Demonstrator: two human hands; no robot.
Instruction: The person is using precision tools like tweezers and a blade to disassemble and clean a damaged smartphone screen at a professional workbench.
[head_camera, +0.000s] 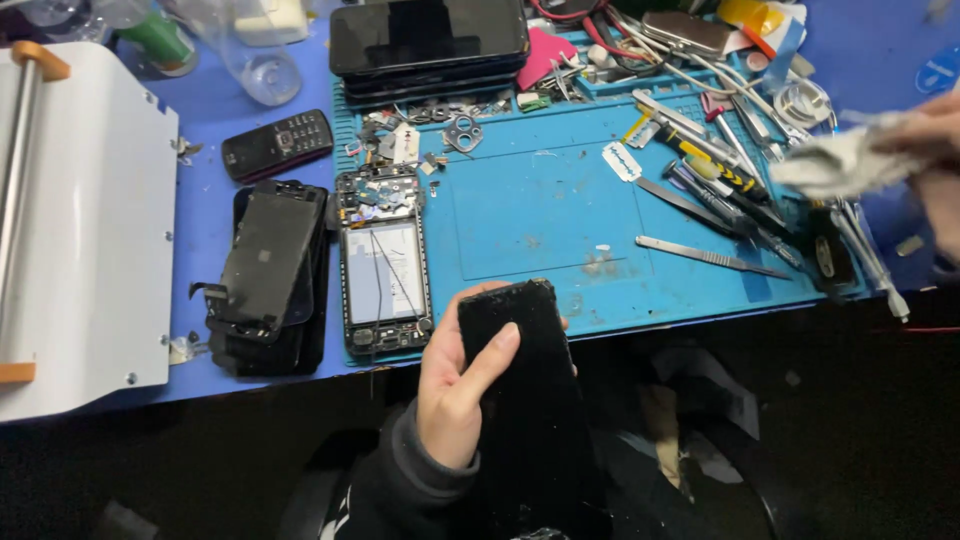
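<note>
Here, from the head camera, the left hand (455, 385) grips a black phone screen (520, 370) over the blue mat's (540, 215) near edge; it could slip floorward. The right hand (925, 150), blurred, seemingly clutches a cloth (840, 160).

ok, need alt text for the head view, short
A left hand holds a black phone screen panel over the edge of a blue repair mat, while the right hand lifts a grey cloth. An opened phone, tweezers and screwdrivers lie on the mat.
</note>
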